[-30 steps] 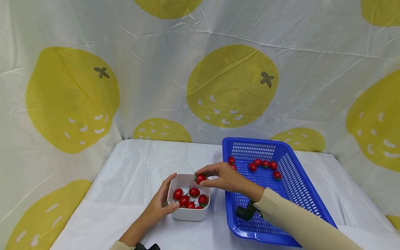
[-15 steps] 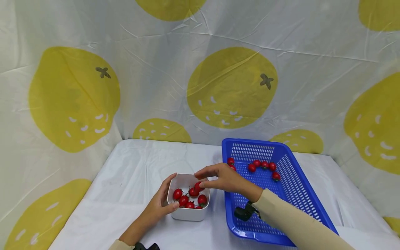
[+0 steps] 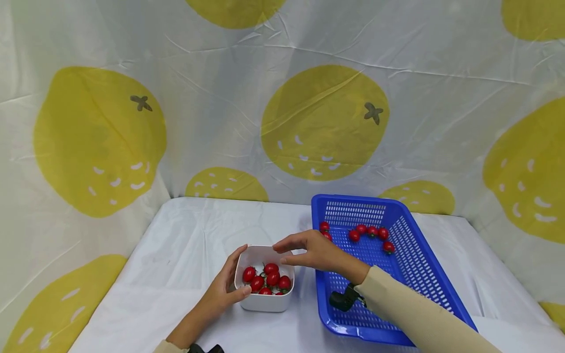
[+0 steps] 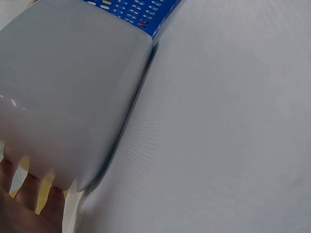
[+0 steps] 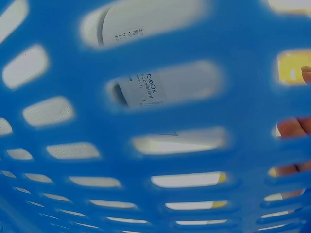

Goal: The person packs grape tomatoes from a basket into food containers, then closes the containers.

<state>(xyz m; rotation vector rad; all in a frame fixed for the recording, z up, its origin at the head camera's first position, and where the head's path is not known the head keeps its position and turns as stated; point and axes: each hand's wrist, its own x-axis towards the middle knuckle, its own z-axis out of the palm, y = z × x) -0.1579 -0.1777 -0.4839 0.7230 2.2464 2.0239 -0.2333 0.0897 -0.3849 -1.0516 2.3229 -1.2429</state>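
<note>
A small white square container point(image 3: 264, 304) stands on the cloth with several red cherry tomatoes point(image 3: 272, 278) inside. My left hand point(image 3: 225, 287) holds its left side, with the thumb on the near rim and the fingers along the far left side. In the left wrist view, fingertips point(image 4: 31, 191) lie against the container's pale wall. My right hand point(image 3: 311, 251) hovers over the container's right rim, thumb and fingers apart and nothing between them. In the right wrist view, the blue basket's slotted wall point(image 5: 252, 116) hides most of that hand.
To the right stands a blue perforated basket point(image 3: 425, 252), several tomatoes point(image 3: 372, 231) lying towards its far end. My right forearm point(image 3: 415, 306) crosses over it. White cloth point(image 3: 185, 235) covers the table, and a lemon-print curtain point(image 3: 212, 113) hangs behind.
The tomato that my right hand pinched has gone down into the container and lies among the others, released. The right hand stays over the rim; the left hand keeps its hold.
</note>
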